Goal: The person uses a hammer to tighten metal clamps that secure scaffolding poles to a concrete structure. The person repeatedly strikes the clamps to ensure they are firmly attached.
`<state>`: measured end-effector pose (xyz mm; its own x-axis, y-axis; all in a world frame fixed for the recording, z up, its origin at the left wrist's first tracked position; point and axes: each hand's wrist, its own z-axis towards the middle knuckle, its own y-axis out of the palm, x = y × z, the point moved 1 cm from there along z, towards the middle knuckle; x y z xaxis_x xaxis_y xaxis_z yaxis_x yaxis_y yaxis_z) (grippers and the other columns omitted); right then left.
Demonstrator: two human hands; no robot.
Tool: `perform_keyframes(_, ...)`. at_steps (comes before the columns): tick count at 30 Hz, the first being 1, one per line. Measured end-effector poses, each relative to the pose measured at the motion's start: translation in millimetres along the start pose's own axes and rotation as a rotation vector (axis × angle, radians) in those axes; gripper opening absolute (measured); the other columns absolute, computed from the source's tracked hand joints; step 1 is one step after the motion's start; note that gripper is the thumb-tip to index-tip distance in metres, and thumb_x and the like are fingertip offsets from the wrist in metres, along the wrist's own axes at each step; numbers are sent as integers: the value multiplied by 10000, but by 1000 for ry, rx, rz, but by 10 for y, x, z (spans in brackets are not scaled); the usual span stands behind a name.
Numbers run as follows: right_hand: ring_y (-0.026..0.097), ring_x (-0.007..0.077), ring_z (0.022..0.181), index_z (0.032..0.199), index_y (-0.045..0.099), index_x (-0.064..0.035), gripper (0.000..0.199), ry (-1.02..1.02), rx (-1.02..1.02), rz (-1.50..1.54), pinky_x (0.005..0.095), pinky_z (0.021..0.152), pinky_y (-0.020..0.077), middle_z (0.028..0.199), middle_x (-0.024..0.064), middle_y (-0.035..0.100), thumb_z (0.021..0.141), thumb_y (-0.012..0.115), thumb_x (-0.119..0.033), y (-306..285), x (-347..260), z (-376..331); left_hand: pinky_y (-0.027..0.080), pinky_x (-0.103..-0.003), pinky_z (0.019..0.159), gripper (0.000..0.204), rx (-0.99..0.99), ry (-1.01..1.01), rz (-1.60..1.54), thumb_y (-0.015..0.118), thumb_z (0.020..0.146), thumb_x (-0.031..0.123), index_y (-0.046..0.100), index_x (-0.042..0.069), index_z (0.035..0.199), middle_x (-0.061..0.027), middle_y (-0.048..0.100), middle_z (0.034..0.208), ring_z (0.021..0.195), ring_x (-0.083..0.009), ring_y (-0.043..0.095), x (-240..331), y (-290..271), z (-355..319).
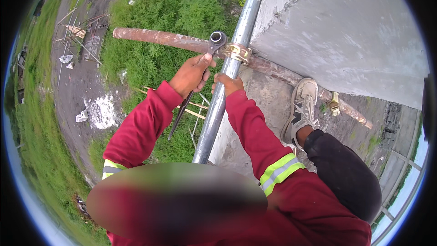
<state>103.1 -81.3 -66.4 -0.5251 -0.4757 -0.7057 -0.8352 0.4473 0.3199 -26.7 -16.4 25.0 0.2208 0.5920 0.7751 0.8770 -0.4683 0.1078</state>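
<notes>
Okay, nearest first: both maroon sleeves (142, 120) reach up from the lower edge, the right one with a reflective band (282, 172) showing. My left hand (192, 73) is closed round the ratchet spanner (215, 47) just below its head, thumb up by the socket, the tapered handle slanting down past my wrist. My right hand (231, 83) is curled round the galvanized pole (215, 114), just below the scaffold coupler (238, 53). Spanner head sits just left of that coupler, over the rusty pipe (159, 38), socket mouth facing up at me; no nut in it that I can see, and I can't tell if it touches the coupler. To do this well, I'd judge: line the socket up square with the nut, slide my grip toward the tail for leverage, keep fingers out from between handle and pole. Pose: left wrist comes in from the lower left, knuckles outward; right forearm angles up and left, steadying, I'd guess. Beyond, my beige shoe (304, 102) is by the rusty pipe, along the grey concrete wall (341, 41), with a second coupler (334, 104) further right. Farther down: tall grass (182, 7) and a white powdery patch (104, 110) on dirt.
</notes>
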Motion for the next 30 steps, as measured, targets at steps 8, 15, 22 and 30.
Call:
perform_keyframes(8, 612, 199, 597, 885, 608, 26, 218, -4, 13, -11, 336, 526, 526, 776, 104, 607, 765, 669, -146, -15, 29, 15, 292, -220, 369, 341, 8, 31, 12, 349, 1018, 362, 508, 60, 1001, 36, 401, 597, 410, -68, 361, -96, 4, 4)
perform_keyframes(15, 605, 188, 566, 907, 574, 23, 211, -37, -16, 4, 318, 513, 510, 752, 97, 611, 774, 653, -121, 25, -38, -23, 317, -214, 357, 354, 11, 27, -8, 357, 1012, 384, 498, 62, 969, 36, 404, 602, 403, -70, 383, -80, 125, 24)
perform_keyframes(22, 565, 180, 479, 920, 523, -10, 77, -56, -66, 25, 316, 455, 473, 650, 82, 588, 846, 532, -30, 31, -151, -127, 340, -223, 365, 356, 129, 69, -50, 357, 1008, 397, 461, 68, 923, 17, 418, 601, 412, -79, 402, -213, 396, 72)
perform_keyframes(30, 577, 113, 709, 1010, 493, -69, 194, -34, -452, 191, 276, 637, 499, 775, 0, 545, 872, 613, -134, -184, 116, -103, 383, -235, 390, 386, 99, -23, -112, 357, 1001, 422, 455, 60, 907, 4, 426, 592, 428, -100, 425, -174, 403, 91)
